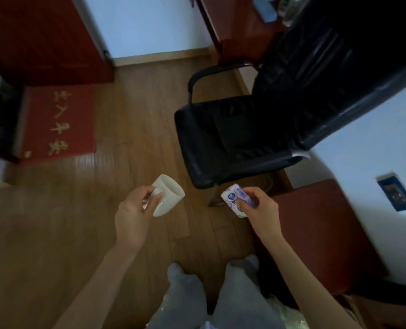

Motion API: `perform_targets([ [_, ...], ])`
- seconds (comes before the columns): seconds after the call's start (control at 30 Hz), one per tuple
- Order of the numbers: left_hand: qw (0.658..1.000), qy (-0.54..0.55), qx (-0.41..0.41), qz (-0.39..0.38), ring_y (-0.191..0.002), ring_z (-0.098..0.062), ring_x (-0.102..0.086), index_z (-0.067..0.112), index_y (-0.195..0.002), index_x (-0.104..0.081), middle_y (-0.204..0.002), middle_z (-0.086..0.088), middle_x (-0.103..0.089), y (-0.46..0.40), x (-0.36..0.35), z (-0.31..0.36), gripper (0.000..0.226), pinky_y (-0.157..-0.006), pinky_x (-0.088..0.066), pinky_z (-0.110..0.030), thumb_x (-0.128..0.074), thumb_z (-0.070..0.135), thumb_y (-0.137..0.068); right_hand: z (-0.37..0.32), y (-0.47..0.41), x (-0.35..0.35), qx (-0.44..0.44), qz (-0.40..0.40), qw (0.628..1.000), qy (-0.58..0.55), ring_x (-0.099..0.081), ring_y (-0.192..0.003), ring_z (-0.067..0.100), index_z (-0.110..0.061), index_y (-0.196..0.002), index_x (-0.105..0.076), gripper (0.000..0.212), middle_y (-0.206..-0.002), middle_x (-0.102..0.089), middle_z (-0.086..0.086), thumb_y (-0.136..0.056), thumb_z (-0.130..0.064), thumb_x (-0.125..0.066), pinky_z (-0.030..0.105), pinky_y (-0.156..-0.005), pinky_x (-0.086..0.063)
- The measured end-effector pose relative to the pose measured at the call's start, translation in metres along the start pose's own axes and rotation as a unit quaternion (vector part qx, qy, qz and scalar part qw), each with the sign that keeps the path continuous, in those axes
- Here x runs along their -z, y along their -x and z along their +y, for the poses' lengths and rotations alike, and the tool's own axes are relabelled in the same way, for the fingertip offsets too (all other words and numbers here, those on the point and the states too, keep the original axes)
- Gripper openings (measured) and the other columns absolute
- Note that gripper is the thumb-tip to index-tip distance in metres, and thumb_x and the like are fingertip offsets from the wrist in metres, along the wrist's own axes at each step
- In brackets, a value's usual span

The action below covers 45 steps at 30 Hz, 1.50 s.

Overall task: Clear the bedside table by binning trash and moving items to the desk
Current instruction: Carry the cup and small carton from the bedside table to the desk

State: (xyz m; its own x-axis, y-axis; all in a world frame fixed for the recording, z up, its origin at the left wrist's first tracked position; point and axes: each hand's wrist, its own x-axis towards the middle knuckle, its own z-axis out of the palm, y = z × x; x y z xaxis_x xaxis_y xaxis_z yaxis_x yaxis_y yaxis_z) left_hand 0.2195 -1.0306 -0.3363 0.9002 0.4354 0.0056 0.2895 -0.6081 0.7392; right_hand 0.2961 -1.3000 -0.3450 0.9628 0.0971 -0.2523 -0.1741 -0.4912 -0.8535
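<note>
Two items rode above the wooden floor (130,129): the left hand (135,210) hooked fingers through the handle of a white mug (167,195), likely rigid and breakable, while the right hand (260,210) pinched a tissue pack (232,198), seemingly soft, light and squashable.

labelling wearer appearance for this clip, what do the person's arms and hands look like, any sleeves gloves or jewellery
Both arms are bare for their whole visible length, with no sleeves in view. The left hand and right hand are bare too: no gloves, and no rings, watch or bracelet can be seen, though the picture is a little blurred. Below the arms, light grey trousers show.
</note>
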Motion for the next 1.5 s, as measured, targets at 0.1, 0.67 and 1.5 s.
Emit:
perform_targets([
  [0.1,0.999,-0.019,0.008,0.039,-0.084,-0.014,-0.066,0.016,-0.103,-0.066,-0.097,0.003,-0.07,0.012,0.062,-0.039,0.025,-0.066,-0.053,-0.035,-0.06,0.037,-0.09,-0.03,0.012,-0.053,0.035,-0.023,0.999,0.019,-0.063,-0.083,-0.001,-0.019,-0.105,-0.062,0.023,-0.09,-0.064,-0.011,-0.083,-0.012,-0.067,0.008,-0.065,-0.049],
  [0.67,0.986,-0.034,0.1,0.128,-0.082,-0.021,-0.067,0.01,-0.103,-0.069,-0.096,-0.005,-0.072,-0.002,0.172,-0.131,0.025,-0.06,-0.046,-0.023,-0.067,0.027,-0.085,-0.147,-0.035,-0.178,0.161,-0.131,0.977,0.051,-0.062,-0.081,-0.003,-0.028,-0.101,-0.057,0.023,-0.089,-0.059,-0.019,-0.084,-0.018,-0.068,0.007,-0.061,-0.05],
  [1.5,0.996,0.053,0.02,0.073,-0.08,-0.013,-0.066,0.015,-0.094,-0.072,-0.084,0.003,-0.071,-0.474,0.19,-0.096,0.014,-0.072,-0.054,-0.034,-0.069,0.024,-0.084,-0.307,-0.389,-0.235,0.113,-0.016,0.993,-0.018,-0.062,-0.081,-0.006,-0.023,-0.1,-0.063,0.021,-0.09,-0.066,-0.014,-0.083,-0.011,-0.068,0.008,-0.065,-0.049],
])
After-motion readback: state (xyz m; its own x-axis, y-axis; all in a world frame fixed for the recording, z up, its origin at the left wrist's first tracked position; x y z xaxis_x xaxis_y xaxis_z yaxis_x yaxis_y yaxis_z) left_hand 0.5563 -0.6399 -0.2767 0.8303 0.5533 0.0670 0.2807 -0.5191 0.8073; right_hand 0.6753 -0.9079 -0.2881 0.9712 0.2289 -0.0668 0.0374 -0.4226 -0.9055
